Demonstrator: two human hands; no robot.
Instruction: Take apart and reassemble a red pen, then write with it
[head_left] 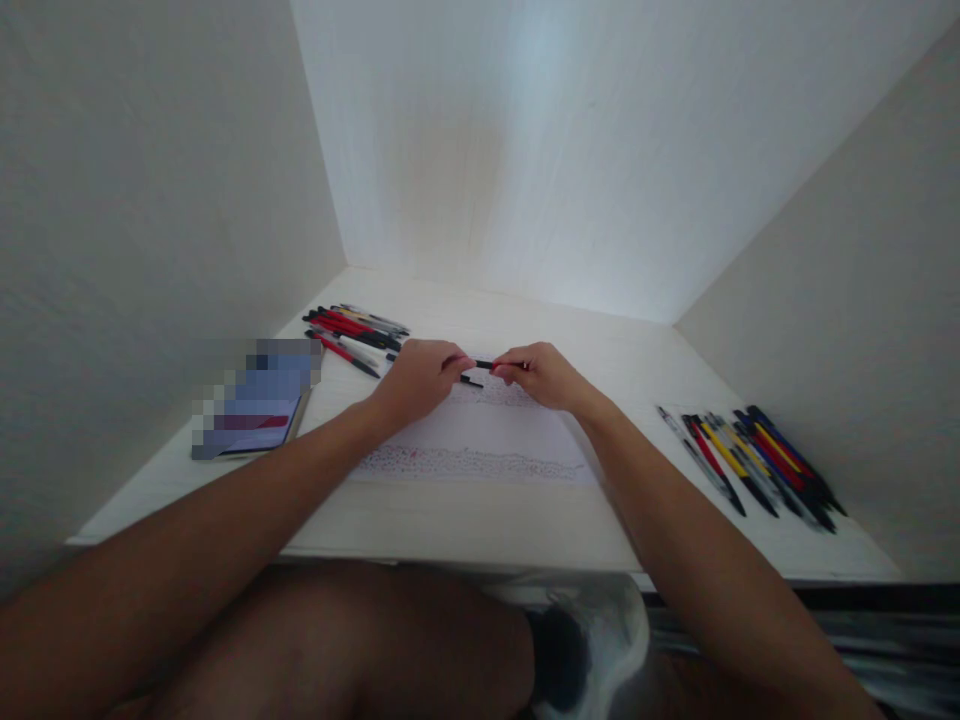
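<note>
Below the near edge of the paper, a bare leg and a crumpled whitish bag show under the white tabletop. Well to the right of the paper, a row of pens lies side by side, with barrels and parts in black, red, yellow, blue and clear or grey tones. The paper itself bears a band of small marks along its near edge and another toward its far part. Left of the paper rests a flat bluish item, partly obscured by pixelation. Over the paper's far part, the left hand and the right hand both pinch a slender black-and-red pen, its dark middle spanning the gap between them. A slim black piece projects beneath the left fingers; whether it is held cannot be told. To the paper's far left lies a loose pile of pens, chiefly red, black and clear. Beyond the paper rises a pale back wall.
</note>
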